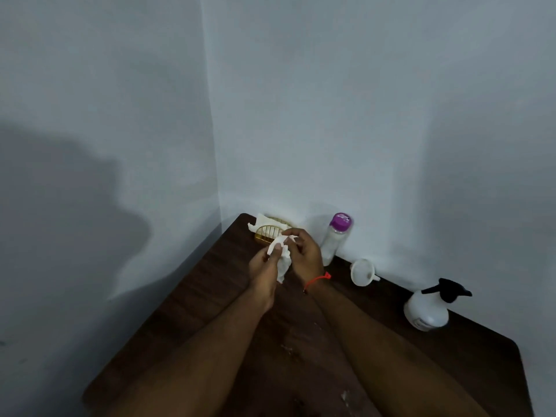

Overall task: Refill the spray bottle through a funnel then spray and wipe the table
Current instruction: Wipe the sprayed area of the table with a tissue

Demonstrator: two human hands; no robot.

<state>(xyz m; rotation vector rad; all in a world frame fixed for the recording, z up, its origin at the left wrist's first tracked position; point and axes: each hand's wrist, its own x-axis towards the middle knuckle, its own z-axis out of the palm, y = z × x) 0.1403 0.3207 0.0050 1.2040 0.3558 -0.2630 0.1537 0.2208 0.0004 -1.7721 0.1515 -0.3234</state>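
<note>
Both my hands are up over the far end of the dark wooden table (pixel 192 299), working one crumpled white tissue (pixel 281 261). Left hand (pixel 262 270) is closed on it, thumb pressed on top of the wad. Right hand (pixel 305 255) pinches the upper edge with its fingertips (pixel 289 233); tissue hangs down between the two palms, above the tabletop, not touching it as far as I can see. Red string bracelet (pixel 317 280) on my right wrist.

Just behind the hands, in the table's far corner by the walls, a gold wire napkin holder (pixel 267 233) with more white tissue (pixel 264 221) sticking out. To its right, against the wall, a clear bottle with a purple cap (pixel 335 239), upright, pale contents. Next right, a white funnel (pixel 362 272) lying on its side on the table, spout pointing right. Further right and nearer me, the white spray bottle (pixel 425 311) with its black trigger head (pixel 448 290) on, standing well apart from the funnel. Small pale specks or droplets on the wood near me (pixel 319 326); can't tell which.
</note>
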